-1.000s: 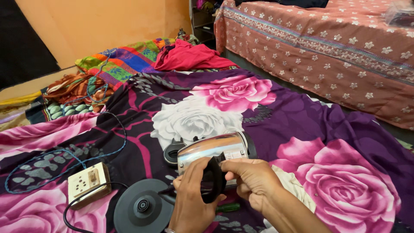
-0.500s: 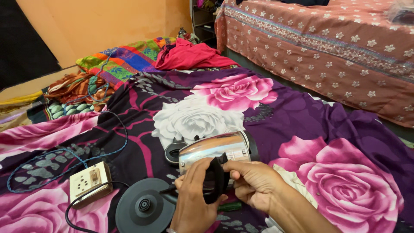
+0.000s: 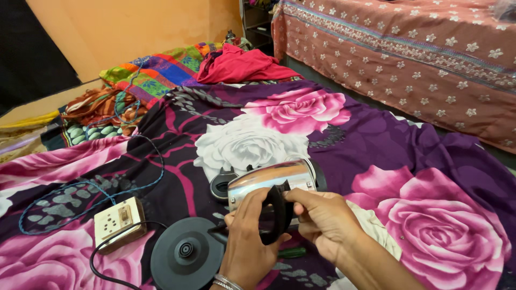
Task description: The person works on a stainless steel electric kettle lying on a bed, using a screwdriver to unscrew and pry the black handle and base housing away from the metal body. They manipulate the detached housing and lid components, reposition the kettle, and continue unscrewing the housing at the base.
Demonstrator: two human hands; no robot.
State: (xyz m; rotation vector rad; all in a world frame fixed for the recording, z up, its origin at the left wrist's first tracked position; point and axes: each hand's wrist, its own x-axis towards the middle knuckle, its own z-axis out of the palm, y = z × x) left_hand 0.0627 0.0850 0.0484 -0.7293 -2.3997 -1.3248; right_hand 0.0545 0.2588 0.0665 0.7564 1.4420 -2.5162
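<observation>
A steel electric kettle (image 3: pixel 271 180) lies on its side on a purple floral sheet (image 3: pixel 376 139), its black handle (image 3: pixel 278 215) turned toward me. My left hand (image 3: pixel 246 241) grips the handle's left side, and a thin dark tool seems to stick out from it. My right hand (image 3: pixel 322 220) holds the handle from the right, fingers curled over it. The kettle's black lid (image 3: pixel 221 184) hangs open at the left end. A green-handled screwdriver (image 3: pixel 290 252) lies on the sheet below my hands.
The round black kettle base (image 3: pixel 185 255) sits at lower left with its cord. A cream socket box (image 3: pixel 119 223) with a blue cord lies left of it. Folded colourful clothes (image 3: pixel 156 72) are piled beyond. A bed with a patterned cover (image 3: pixel 408 48) stands at right.
Both hands have stayed on the kettle handle with only small finger shifts. The view has drifted slightly.
</observation>
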